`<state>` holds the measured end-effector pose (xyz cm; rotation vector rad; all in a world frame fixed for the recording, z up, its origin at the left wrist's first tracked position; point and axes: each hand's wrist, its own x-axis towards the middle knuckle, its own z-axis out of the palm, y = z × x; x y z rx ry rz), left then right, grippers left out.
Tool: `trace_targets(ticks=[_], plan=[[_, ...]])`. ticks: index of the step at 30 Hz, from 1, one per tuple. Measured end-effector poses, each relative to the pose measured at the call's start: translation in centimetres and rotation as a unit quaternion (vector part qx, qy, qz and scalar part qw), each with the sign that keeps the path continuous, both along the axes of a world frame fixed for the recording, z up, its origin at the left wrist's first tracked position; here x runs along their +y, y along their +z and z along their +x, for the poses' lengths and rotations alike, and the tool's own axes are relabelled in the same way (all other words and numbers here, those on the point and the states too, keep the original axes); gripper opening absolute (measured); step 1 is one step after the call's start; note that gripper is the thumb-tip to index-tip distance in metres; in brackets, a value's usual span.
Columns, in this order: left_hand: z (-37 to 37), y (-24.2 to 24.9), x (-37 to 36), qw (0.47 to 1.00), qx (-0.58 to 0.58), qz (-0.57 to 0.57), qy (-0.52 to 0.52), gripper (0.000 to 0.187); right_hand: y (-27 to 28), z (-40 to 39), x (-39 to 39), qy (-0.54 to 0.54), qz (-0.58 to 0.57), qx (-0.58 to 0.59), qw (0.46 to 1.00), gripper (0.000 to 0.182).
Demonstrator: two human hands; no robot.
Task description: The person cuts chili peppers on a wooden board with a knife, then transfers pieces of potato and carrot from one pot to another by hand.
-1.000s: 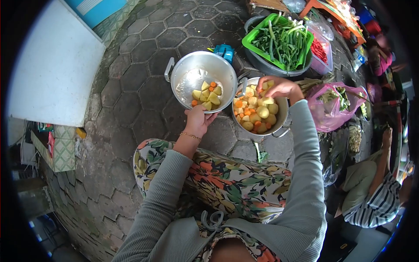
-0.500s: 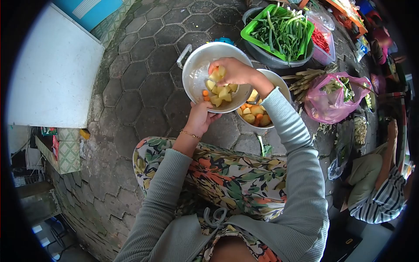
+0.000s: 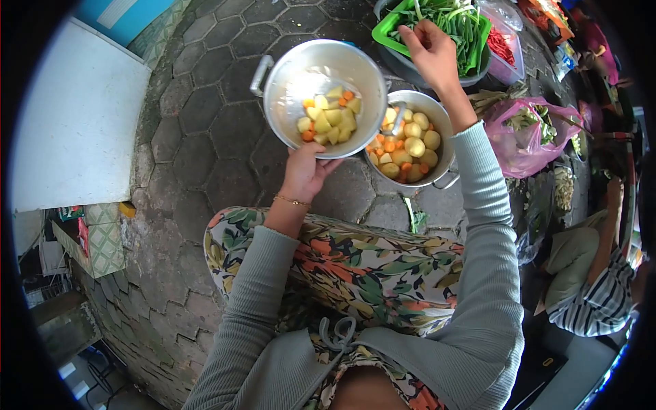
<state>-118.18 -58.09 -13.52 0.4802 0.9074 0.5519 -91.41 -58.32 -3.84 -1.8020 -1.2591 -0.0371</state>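
Note:
My left hand (image 3: 305,173) grips the near rim of a tilted silver pot (image 3: 280,89), with the fingers under it and the thumb at the edge. Inside lie cut potato chunks (image 3: 328,123) and orange carrot pieces (image 3: 309,135). To its right stands a second pot (image 3: 444,133) with potatoes (image 3: 414,146), carrot pieces and a metal utensil handle. My right hand (image 3: 432,55) is raised over the near edge of the green basket (image 3: 386,29) of leafy green stalks (image 3: 471,34). Its fingers are bent, thumb apart, with nothing visible between them.
A pink plastic bag (image 3: 509,154) of vegetables and a clear container of red chillies (image 3: 500,48) are on the right. Beyond them another person sits in striped clothing (image 3: 598,304). A leaf scrap (image 3: 415,219) lies on the paving. A white panel (image 3: 75,116) stands at left.
My right hand has left the potato chunks in the held pot and moved up and right to the green basket. The held pot has shifted slightly up and left, uncovering more of the second pot.

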Motion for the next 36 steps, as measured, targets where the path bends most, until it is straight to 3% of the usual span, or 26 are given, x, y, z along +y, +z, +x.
trace_targets(ticks=[2,3,4,6,8,11,16,18,19,20,22,23,25,29,34,36], plan=[[-0.3,-0.6,0.8,1.0,-0.011,-0.002,0.024,0.043,-4.2,3.0,-0.4,-0.02,-0.093,0.001,0.995,0.02],[-0.5,-1.2,1.4,0.998,-0.037,-0.001,0.05,0.049,-5.7,3.8,-0.9,0.028,-0.287,0.116,0.95,0.017],[-0.7,-1.6,1.7,0.995,-0.061,0.001,0.076,0.057,-7.4,4.3,-1.2,0.074,-0.464,0.225,0.854,0.018],[-0.8,-1.5,1.8,0.993,-0.078,0.004,0.087,0.058,-12.6,2.6,-3.5,0.144,-0.492,0.32,0.797,0.03],[-0.9,-1.7,2.0,0.99,-0.091,-0.021,0.104,0.058,-18.8,2.0,-5.2,0.212,-0.43,0.052,0.876,0.047],[-0.5,0.0,1.2,0.995,-0.047,-0.009,0.083,0.044,-21.3,-0.4,-5.3,0.235,-0.374,-0.014,0.897,0.058],[-0.2,-0.2,0.9,0.995,-0.047,-0.034,0.077,0.048,-21.9,-2.6,-4.0,0.278,-0.426,-0.014,0.861,0.064],[-0.1,-0.3,0.8,0.995,-0.058,-0.031,0.074,0.05,-21.7,-2.8,-3.4,0.213,-0.508,0.133,0.824,0.065],[-0.1,-0.3,0.7,0.995,-0.06,-0.032,0.073,0.05,-29.2,-1.1,-3.7,0.245,-0.337,0.0,0.909,0.06],[-0.1,-0.2,0.8,0.996,-0.058,-0.025,0.067,0.05,-27.7,-1.4,-3.8,0.244,-0.338,0.0,0.909,0.06],[0.0,-0.2,0.9,0.997,-0.053,-0.014,0.06,0.051,-24.4,-2.2,-3.5,0.237,-0.444,0.147,0.852,0.052],[0.0,-0.3,0.9,0.996,-0.054,-0.012,0.065,0.05,-23.4,-2.1,-3.5,0.238,-0.443,0.148,0.852,0.052],[-0.2,-0.3,0.8,0.996,-0.053,-0.011,0.071,0.05,-22.2,-1.5,-4.1,0.204,-0.469,0.318,0.798,0.041],[-0.3,-0.3,0.9,0.996,-0.066,-0.015,0.062,0.05,-20.9,0.0,-4.5,0.13,-0.407,0.444,0.788,0.039],[-0.2,0.0,0.8,0.996,-0.056,-0.017,0.073,0.05,-20.5,2.2,-4.4,0.146,-0.373,0.437,0.805,0.032],[-0.2,-0.1,0.8,0.996,-0.055,-0.021,0.074,0.05,-19.3,2.5,-4.3,0.106,-0.372,0.428,0.817,0.03]])
